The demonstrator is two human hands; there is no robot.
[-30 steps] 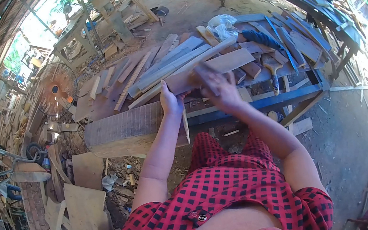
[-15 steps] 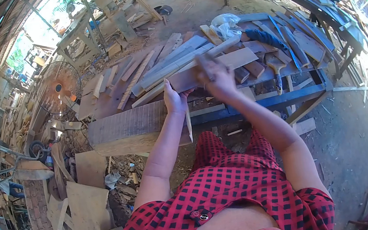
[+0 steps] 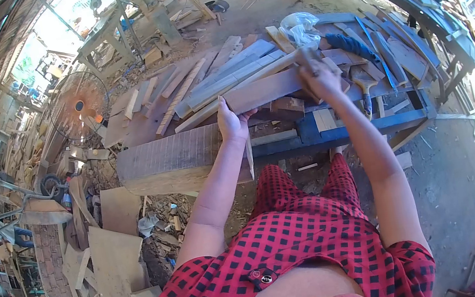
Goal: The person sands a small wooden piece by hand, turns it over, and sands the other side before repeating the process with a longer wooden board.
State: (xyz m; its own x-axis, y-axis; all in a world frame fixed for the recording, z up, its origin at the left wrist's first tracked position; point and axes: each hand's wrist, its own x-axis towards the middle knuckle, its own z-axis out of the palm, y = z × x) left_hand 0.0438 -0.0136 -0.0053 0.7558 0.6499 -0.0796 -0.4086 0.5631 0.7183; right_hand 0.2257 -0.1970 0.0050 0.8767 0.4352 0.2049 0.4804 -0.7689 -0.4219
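Observation:
A flat brown wooden board (image 3: pixel 266 90) slants across the front of the workbench. Its near-left end is in my left hand (image 3: pixel 233 122), thumb on the upper edge and fingers curled beneath. Toward the board's far-right end, my right hand (image 3: pixel 323 80) is closed around a small dark block (image 3: pixel 306 61), which overlaps the board's face. The block is partly covered by my fingers and slightly blurred, so I cannot tell its exact kind. Below my left wrist lies a thick wooden beam (image 3: pixel 172 156) with a ridged dark top.
Many loose wood strips (image 3: pixel 228 83) cover the bench behind the board. A clear plastic bag (image 3: pixel 299 27), a dark blue cloth roll (image 3: pixel 350 46), a blue straightedge (image 3: pixel 375 50) and a paintbrush (image 3: pixel 364 85) lie there too. A round fan (image 3: pixel 79 107) stands at the left.
My right hand with the dark block has slid right along the board, from its middle toward the far end. My left hand keeps its grip; the whole view has shifted slightly.

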